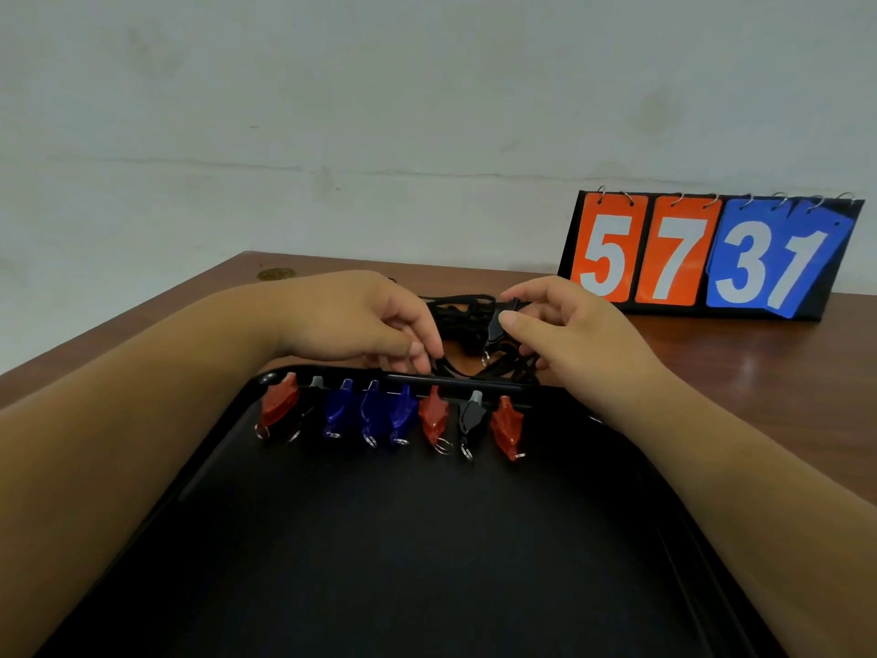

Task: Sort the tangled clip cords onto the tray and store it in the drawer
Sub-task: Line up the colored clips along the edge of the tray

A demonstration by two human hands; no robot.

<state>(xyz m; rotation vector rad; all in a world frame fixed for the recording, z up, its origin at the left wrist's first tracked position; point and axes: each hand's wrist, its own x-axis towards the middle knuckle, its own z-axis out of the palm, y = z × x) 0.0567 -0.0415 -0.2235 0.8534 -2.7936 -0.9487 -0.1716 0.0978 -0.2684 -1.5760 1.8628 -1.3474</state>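
Observation:
A black tray (427,539) lies in front of me on the wooden table (740,372). Along its far rim sit several clips in a row: red (280,405), blue (375,413) and black (471,415), each with a small metal ring. Beyond the rim lies a tangle of black cords (458,320). My right hand (564,330) pinches a black clip (496,327) above that tangle, thumb on its side. My left hand (365,320) pinches a black cord just behind the tray rim.
A flip scoreboard (712,254) reading 5 7 3 1 stands at the back right of the table against a pale wall. The table's left edge runs diagonally past my left forearm.

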